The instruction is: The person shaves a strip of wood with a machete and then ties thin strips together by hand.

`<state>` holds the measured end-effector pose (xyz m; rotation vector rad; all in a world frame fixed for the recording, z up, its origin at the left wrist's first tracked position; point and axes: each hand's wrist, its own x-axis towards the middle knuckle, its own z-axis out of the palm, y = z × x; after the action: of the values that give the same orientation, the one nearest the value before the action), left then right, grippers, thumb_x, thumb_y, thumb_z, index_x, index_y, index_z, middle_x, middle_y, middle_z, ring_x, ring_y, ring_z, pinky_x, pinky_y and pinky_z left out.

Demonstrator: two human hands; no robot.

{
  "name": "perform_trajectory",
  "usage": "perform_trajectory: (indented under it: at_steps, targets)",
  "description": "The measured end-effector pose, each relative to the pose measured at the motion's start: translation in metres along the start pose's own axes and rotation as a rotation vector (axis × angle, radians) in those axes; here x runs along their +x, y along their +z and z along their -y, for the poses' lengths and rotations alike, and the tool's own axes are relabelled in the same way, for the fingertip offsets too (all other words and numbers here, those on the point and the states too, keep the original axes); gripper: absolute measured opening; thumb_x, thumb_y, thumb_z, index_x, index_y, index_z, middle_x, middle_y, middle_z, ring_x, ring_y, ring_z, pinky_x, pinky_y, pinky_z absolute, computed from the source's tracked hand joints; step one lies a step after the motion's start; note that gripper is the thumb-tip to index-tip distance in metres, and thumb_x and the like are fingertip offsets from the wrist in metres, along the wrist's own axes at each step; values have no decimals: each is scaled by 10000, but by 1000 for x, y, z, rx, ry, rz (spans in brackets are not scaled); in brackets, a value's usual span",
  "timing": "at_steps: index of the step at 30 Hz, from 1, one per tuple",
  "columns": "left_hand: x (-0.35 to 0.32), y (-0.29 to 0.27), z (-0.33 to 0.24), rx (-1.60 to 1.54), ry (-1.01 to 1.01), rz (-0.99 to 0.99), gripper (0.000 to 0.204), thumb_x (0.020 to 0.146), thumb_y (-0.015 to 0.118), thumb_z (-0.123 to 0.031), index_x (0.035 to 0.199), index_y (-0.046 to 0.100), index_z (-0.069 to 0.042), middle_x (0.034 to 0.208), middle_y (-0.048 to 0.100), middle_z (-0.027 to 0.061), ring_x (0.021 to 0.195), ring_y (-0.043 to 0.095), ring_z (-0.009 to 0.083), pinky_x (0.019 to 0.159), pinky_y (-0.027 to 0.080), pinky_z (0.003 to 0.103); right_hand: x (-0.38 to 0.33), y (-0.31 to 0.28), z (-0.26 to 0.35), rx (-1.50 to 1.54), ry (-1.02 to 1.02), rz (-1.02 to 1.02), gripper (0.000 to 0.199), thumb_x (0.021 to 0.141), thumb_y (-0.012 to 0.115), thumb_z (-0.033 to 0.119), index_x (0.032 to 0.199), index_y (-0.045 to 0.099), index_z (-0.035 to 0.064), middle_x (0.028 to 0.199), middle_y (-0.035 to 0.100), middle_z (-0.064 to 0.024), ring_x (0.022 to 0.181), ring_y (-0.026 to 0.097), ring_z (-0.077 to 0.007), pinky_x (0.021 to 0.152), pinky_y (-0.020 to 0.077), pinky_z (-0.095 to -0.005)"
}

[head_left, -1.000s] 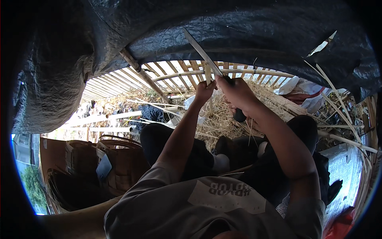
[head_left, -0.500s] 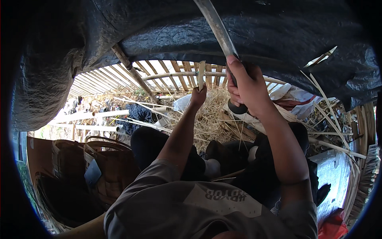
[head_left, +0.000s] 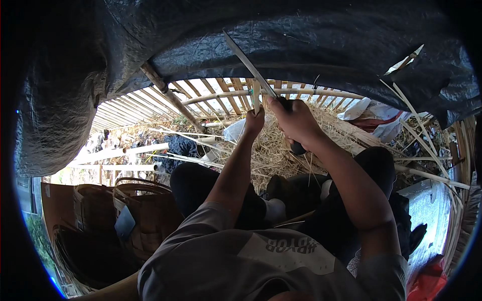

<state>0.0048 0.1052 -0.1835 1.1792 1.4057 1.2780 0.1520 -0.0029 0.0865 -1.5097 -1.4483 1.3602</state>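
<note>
My left hand is raised in front of me, pinching a short pale bamboo strip that stands upright. Right beside it and touching, my right hand is closed around a tool with a dark handle that sticks out below the fist. A long pale blade-like piece runs up and to the left from this fist, crossing the upright strip. I cannot tell whether it is a knife blade or another bamboo strip. I am sitting, with my knees in dark trousers below my hands.
A black tarp hangs overhead. A bamboo lattice fence and a pile of straw lie ahead. Woven baskets stand at my left. Loose bamboo strips and white bags are on the right.
My right hand has come down from higher up and now sits next to my left hand again. The long pale piece has lowered with it.
</note>
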Motion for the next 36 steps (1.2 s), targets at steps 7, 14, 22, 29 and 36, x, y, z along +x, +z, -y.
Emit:
perform_trajectory:
  at_steps: [7,14,22,29,36]
  targets:
    - [-1,1,0,127,-8,-41,460,968,559,-337,651,548,-4,537,507,39,541,483,110,509,397,346,-1,-11,0,-145,-118,-63,490,952,558,495,780,560,36,503,437,22,370,456,-97,344,360,-270]
    - [3,-5,7,19,57,-45,444,963,562,-292,618,532,-14,533,500,11,543,486,102,508,401,333,0,-5,6,-229,-131,-33,545,959,537,508,735,565,12,506,489,-27,394,513,-133,384,413,-316]
    - [-7,4,5,95,98,-113,424,929,597,-290,622,543,-2,513,490,33,533,476,98,497,391,357,-1,-30,24,-279,86,119,484,909,634,485,684,551,65,504,505,0,364,484,-105,401,426,-306]
    - [-14,6,9,142,69,-79,464,920,607,-305,581,527,1,488,464,53,506,445,104,476,361,374,-7,-19,0,133,300,89,309,858,655,259,649,505,88,497,470,10,359,451,-100,377,374,-291]
    - [-12,1,18,152,94,-117,482,933,578,-308,588,534,25,476,470,113,471,480,151,472,372,400,-21,-43,22,268,-179,-91,303,906,626,168,636,522,76,502,483,3,376,439,-89,379,355,-281]
